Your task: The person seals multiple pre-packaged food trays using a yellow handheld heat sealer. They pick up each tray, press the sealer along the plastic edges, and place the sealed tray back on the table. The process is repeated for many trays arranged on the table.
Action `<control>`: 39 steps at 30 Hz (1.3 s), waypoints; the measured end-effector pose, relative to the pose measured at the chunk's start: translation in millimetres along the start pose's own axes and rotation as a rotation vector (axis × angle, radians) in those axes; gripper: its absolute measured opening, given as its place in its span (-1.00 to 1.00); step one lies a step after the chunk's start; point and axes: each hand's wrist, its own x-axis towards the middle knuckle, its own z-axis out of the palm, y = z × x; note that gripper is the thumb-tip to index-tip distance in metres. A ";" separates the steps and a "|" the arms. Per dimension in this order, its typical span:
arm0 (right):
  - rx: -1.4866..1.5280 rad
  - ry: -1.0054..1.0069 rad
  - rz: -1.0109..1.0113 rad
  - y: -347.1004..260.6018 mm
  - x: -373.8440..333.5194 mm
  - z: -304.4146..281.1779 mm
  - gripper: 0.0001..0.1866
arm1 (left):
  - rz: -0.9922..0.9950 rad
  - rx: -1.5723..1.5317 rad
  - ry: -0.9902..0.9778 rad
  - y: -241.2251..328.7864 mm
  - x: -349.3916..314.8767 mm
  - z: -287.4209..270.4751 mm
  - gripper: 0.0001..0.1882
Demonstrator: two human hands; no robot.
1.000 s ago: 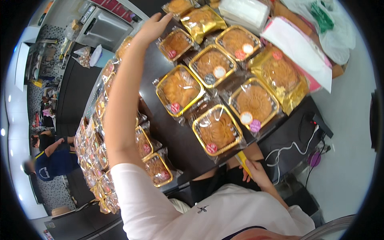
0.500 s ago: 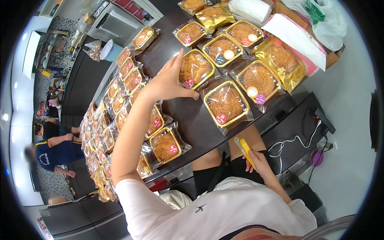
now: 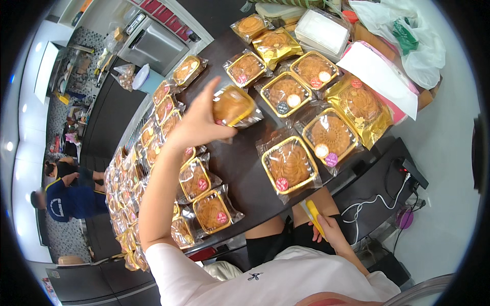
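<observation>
My left hand [image 3: 200, 120] reaches over the dark table with fingers and thumb around a mooncake [image 3: 233, 106] in a gold tray and clear wrapper. That mooncake is tilted and smeared by motion. Low beside my lap, my right hand [image 3: 332, 230] is closed around a slim yellow tool that looks like a box cutter [image 3: 314, 213]. Right of the held mooncake lie other wrapped mooncakes, among them one near the table's edge [image 3: 289, 166], one with white and purple stickers [image 3: 331, 135] and one in gold foil [image 3: 359, 106].
Many wrapped mooncakes [image 3: 211, 211] crowd the table's left side in rows. White boxes [image 3: 322, 33], paper [image 3: 380, 76] and a plastic bag [image 3: 408, 38] sit at the far right. A power strip with cables [image 3: 412, 173] is beyond the right edge. Two people [image 3: 76, 199] stand at far left.
The mooncake by my left hand has left its spot beside the others and moved left with the hand, tilting. My right hand still holds the yellow tool. The view has shifted slightly.
</observation>
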 end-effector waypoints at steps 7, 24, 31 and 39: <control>0.002 -0.012 0.085 -14.0 6.2 -4.3 -0.53 | 0.106 0.366 0.223 -6.5 135.1 -82.0 0.18; 0.088 0.019 0.201 -27.6 15.4 -18.9 -0.52 | 0.022 0.219 0.053 -92.9 243.5 -56.9 0.43; 0.070 0.020 0.175 -22.8 15.2 -13.3 -0.54 | -0.301 0.457 0.011 -133.6 180.1 -146.0 0.48; 0.044 0.011 0.140 -23.8 12.2 -6.5 -0.53 | -0.450 0.555 -0.050 -169.9 152.0 -126.7 0.40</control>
